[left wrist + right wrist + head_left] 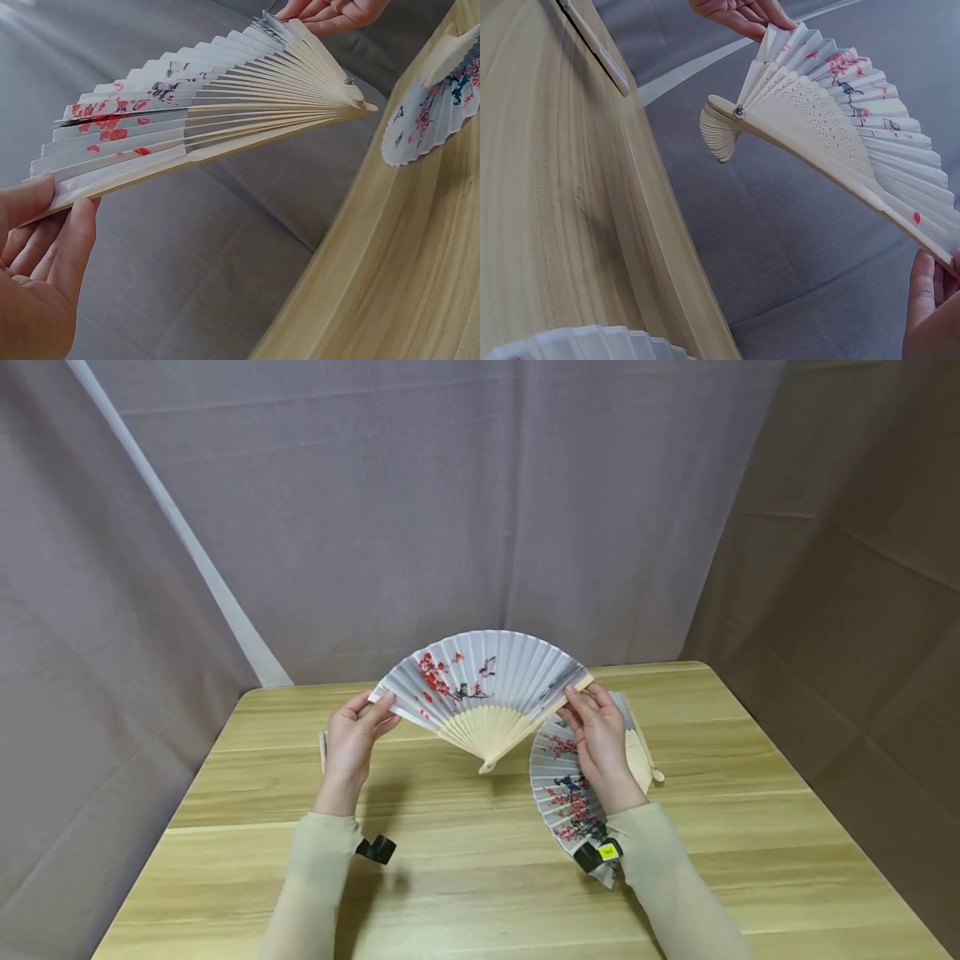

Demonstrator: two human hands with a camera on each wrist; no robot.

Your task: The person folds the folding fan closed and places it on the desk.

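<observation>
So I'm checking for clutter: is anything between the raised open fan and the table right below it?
Nothing visible. The open fan is held in the air by the left hand and right hand at its outer ribs, above bare table. The second fan lies flat off to the right, under the right hand.

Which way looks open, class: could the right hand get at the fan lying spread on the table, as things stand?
Probably yes, once it lets go. The right hand pinches one end of the held fan, directly above the spread fan on the table. Nothing lies between them; only its grip occupies it.
</observation>
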